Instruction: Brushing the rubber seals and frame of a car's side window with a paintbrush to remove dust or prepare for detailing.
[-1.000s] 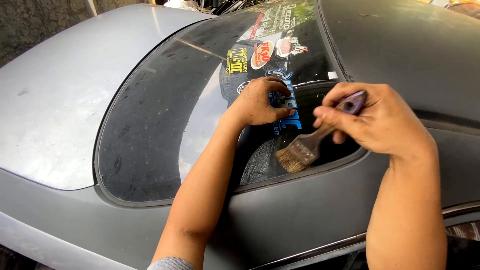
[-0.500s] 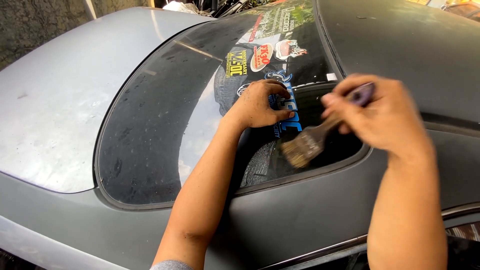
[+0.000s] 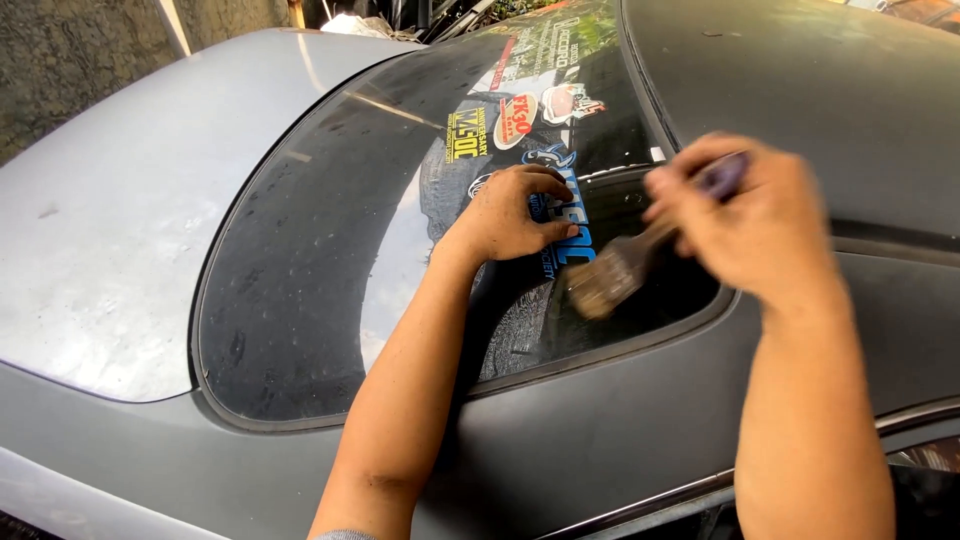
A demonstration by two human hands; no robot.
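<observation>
Fingers of the left hand (image 3: pixel 515 215) are bent and close together, with their tips pressing on a blue sticker (image 3: pixel 572 232) on the dark back window (image 3: pixel 300 260) of a grey car (image 3: pixel 120 190). The thumb sticks out to the side and points at the blue letters. That hand holds nothing; it just rests on the glass.

Curled tight, the right hand (image 3: pixel 755 225) grips the purple handle of a paint brush (image 3: pixel 625 270). This hand looks blurry, so each finger is hard to tell apart. The brush slants down to the left, and its brown bristles sit on the glass just below the blue sticker, near the left thumb.

More stickers (image 3: pixel 520 115), red, yellow and white, sit higher up on the same window. The glass looks dusty. A black rubber edge runs around the window, and the grey car body lies below both arms.
</observation>
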